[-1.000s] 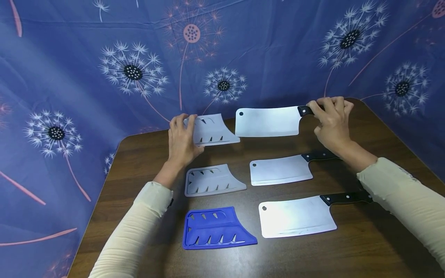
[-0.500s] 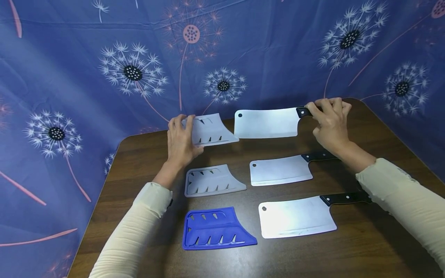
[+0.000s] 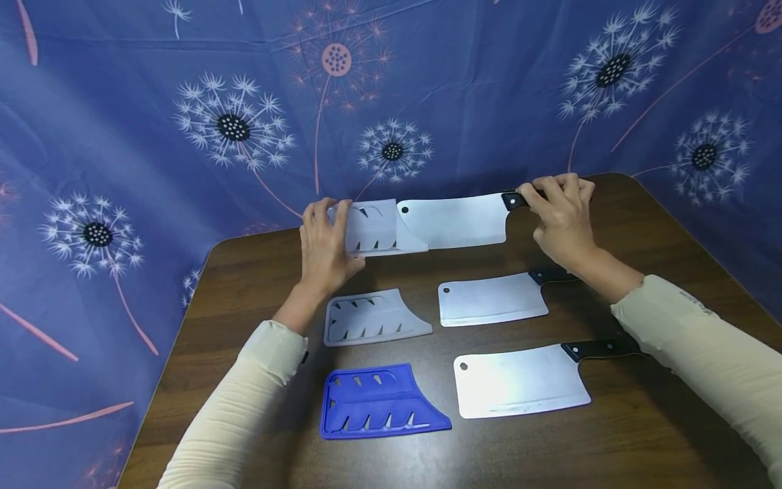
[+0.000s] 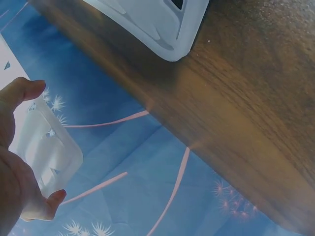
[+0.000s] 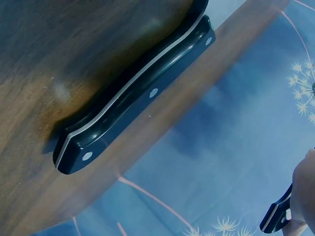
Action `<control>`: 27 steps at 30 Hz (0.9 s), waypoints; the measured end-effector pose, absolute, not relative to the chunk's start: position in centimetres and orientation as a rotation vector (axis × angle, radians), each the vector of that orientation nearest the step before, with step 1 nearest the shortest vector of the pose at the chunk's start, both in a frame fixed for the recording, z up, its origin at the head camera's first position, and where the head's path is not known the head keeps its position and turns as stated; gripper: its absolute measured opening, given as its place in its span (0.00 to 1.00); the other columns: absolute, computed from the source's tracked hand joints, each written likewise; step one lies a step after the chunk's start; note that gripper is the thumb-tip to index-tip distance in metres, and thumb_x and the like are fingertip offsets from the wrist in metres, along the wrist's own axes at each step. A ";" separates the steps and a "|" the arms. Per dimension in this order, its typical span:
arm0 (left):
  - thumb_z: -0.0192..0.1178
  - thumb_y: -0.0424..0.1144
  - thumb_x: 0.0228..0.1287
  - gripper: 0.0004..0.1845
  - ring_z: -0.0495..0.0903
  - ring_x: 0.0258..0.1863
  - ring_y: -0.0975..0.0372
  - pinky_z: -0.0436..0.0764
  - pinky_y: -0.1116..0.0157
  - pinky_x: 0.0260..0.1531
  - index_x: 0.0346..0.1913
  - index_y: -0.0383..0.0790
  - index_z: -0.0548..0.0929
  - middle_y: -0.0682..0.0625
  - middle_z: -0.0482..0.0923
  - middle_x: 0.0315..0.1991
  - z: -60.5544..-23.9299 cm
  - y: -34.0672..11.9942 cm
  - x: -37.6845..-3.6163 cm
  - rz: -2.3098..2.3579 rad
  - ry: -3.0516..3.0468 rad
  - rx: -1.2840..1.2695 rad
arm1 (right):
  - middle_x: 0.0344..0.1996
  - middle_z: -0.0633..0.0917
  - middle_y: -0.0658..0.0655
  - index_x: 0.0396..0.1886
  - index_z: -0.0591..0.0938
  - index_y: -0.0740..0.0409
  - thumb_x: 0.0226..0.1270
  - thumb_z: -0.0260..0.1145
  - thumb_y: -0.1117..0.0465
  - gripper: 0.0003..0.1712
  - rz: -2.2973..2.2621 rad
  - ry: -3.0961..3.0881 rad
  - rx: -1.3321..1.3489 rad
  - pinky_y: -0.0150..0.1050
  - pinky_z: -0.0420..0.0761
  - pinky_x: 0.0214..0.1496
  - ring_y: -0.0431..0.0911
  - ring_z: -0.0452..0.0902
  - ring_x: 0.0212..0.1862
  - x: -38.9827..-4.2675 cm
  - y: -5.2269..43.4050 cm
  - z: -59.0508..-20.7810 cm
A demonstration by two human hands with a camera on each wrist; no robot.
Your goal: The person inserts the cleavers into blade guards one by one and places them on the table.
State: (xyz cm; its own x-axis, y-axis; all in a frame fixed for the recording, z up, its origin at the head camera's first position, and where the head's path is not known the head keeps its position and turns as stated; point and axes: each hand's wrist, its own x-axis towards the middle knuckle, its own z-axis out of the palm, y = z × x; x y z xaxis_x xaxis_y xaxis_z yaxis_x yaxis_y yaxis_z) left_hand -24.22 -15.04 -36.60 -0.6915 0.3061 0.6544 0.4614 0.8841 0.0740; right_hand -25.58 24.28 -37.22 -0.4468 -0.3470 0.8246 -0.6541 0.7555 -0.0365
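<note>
At the back of the table, my left hand (image 3: pixel 326 246) grips a translucent white blade guard (image 3: pixel 375 224) between thumb and fingers. My right hand (image 3: pixel 563 221) holds a cleaver (image 3: pixel 455 221) by its black handle, blade level and pointing left. The blade's front end meets the guard's open side, and its lower front corner overlaps the guard's slanted lip. How far it sits inside is hard to tell. The left wrist view shows the held guard (image 4: pixel 54 152) with the thumb on one edge. Fingers hide most of the held handle (image 5: pixel 276 216) in the right wrist view.
Nearer on the brown wooden table (image 3: pixel 256 265) lie a greyish-white guard (image 3: pixel 375 318) and a blue guard (image 3: pixel 381 404). A smaller cleaver (image 3: pixel 491 300) and a larger cleaver (image 3: pixel 519 382) lie to their right, handles pointing right. A blue dandelion-print cloth (image 3: pixel 476 102) hangs behind.
My right hand has moved left with its cleaver, bringing the blade's front against the guard, where a gap stood before. My left hand has shifted slightly right with the guard.
</note>
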 end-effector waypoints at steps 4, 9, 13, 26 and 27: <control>0.77 0.41 0.26 0.51 0.59 0.60 0.40 0.69 0.44 0.43 0.63 0.39 0.67 0.36 0.63 0.58 -36.4 -14.6 -24.1 -0.275 -2.383 -0.560 | 0.40 0.76 0.68 0.45 0.79 0.63 0.41 0.52 0.90 0.32 0.439 -2.058 0.765 0.63 0.54 0.42 0.66 0.63 0.42 -25.5 23.4 -37.2; 0.78 0.41 0.26 0.52 0.59 0.61 0.40 0.68 0.44 0.44 0.63 0.39 0.66 0.36 0.62 0.59 -36.2 -14.1 -23.9 -0.272 -2.395 -0.565 | 0.39 0.75 0.67 0.44 0.79 0.64 0.44 0.51 0.90 0.30 0.431 -2.056 0.771 0.62 0.55 0.41 0.65 0.64 0.42 -25.4 22.4 -37.2; 0.78 0.41 0.25 0.52 0.58 0.61 0.40 0.67 0.44 0.44 0.63 0.40 0.66 0.36 0.61 0.59 -36.0 -13.7 -23.9 -0.275 -2.396 -0.567 | 0.39 0.76 0.67 0.44 0.79 0.64 0.46 0.52 0.90 0.28 0.438 -2.057 0.769 0.61 0.55 0.41 0.65 0.64 0.42 -25.4 22.0 -37.1; 0.77 0.41 0.25 0.52 0.59 0.61 0.40 0.67 0.46 0.41 0.63 0.38 0.68 0.36 0.62 0.59 -35.9 -12.2 -23.3 -0.277 -2.386 -0.580 | 0.38 0.76 0.66 0.44 0.79 0.62 0.45 0.53 0.89 0.28 0.421 -2.085 0.766 0.58 0.58 0.39 0.63 0.64 0.39 -25.1 19.5 -37.2; 0.77 0.41 0.25 0.52 0.59 0.61 0.40 0.67 0.46 0.41 0.63 0.38 0.68 0.36 0.62 0.59 -35.8 -12.1 -23.2 -0.275 -2.389 -0.579 | 0.37 0.76 0.66 0.43 0.79 0.62 0.44 0.53 0.89 0.28 0.420 -2.084 0.768 0.57 0.58 0.39 0.63 0.64 0.38 -25.1 19.3 -37.2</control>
